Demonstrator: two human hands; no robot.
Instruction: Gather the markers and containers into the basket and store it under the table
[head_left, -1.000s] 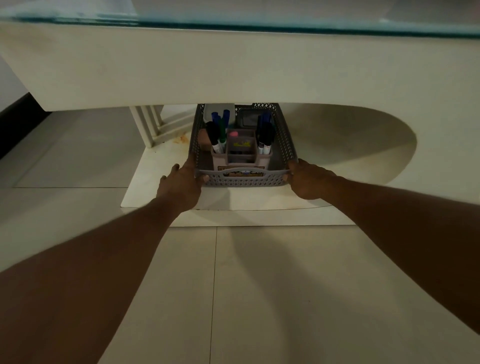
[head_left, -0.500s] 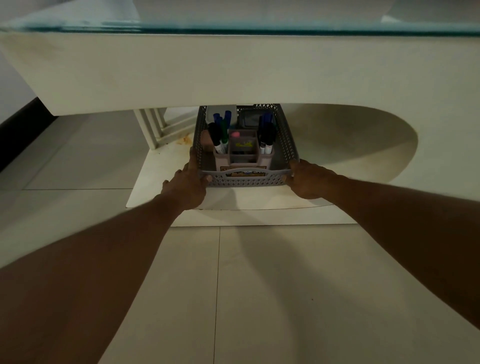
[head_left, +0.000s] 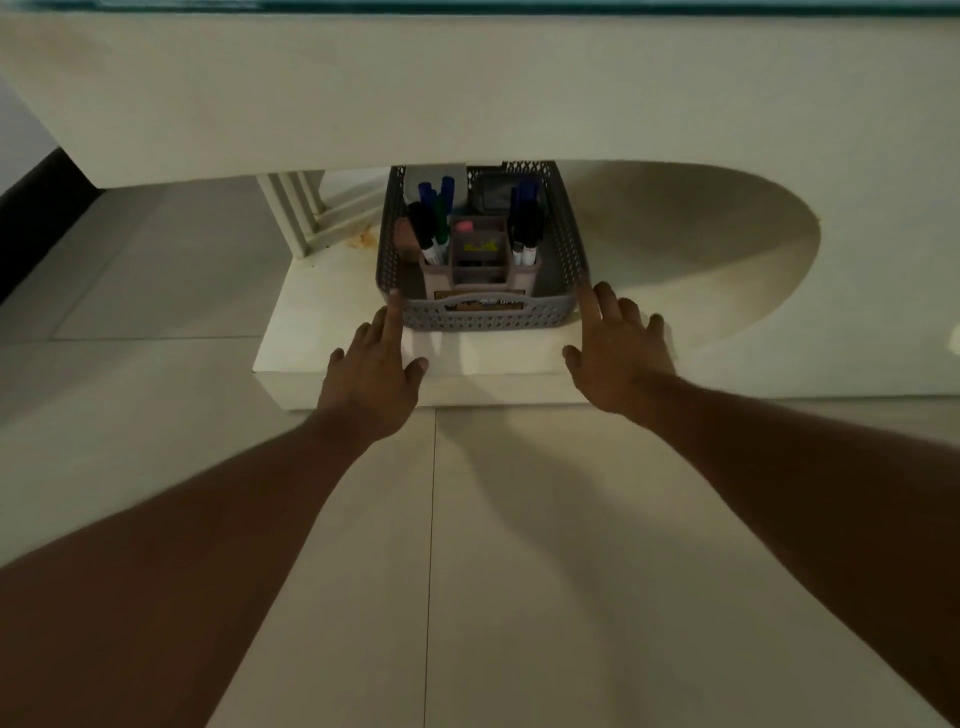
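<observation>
With my left grip (head_left: 371, 379) and right grip (head_left: 618, 358) both open at the near corners of the basket (head_left: 483, 317) — it sits at twelve o'clock under the bench (head_left: 467, 104) — I'd push evenly so it slides straight.

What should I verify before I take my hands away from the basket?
1. Basket rests flat on the low shelf: ok.
2. Markers stand inside the holder in the basket: ok.
3. Left hand and right hand open, fingertips at the front corners: ok.
4. Basket pushed fully under the table: cannot tell.
5. Nothing left on the table top: cannot tell, it is out of view.
</observation>
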